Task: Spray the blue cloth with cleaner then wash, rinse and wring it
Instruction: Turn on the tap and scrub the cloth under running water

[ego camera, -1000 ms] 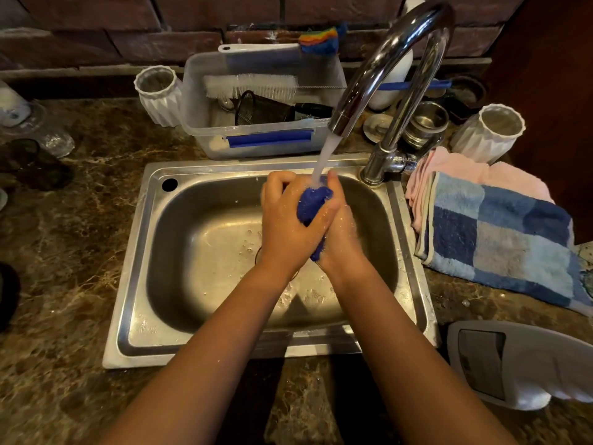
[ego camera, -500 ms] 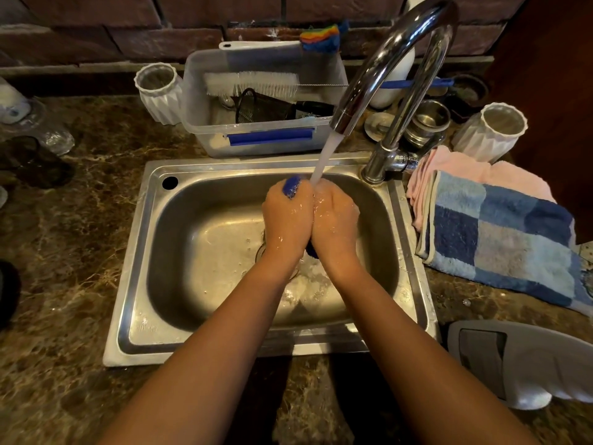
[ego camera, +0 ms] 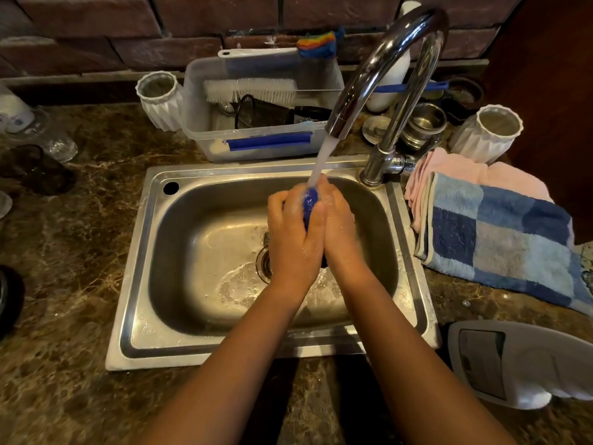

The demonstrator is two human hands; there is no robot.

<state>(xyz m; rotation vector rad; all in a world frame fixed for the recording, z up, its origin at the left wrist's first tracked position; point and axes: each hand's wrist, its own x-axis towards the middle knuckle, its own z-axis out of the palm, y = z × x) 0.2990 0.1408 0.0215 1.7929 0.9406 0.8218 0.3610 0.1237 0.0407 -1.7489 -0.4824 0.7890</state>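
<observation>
Both palms press together around the blue cloth (ego camera: pixel 310 200), the left hand (ego camera: pixel 293 232) and right hand (ego camera: pixel 340 229) clamped on it so only a thin blue strip shows between them and a dark end pokes out below the wrists. This looks like the rinse, and it goes best if the palms ease and squeeze in turn, letting the stream (ego camera: pixel 321 162) soak through the bundle before each press, and keep low in the basin so splash stays inside

Under the hands lies the steel sink (ego camera: pixel 138 284), its drain (ego camera: pixel 264 261) just left of the left wrist, set in a dark marbled counter (ego camera: pixel 64 284) against a brick wall. The faucet (ego camera: pixel 391 59) arches above the fingertips. Right of the right hand sits a blue checked towel (ego camera: pixel 497 232) over a pink one; beyond the fingertips stands a clear tub (ego camera: pixel 256 136) of brushes, a white ribbed cup (ego camera: pixel 160 97) beside it
</observation>
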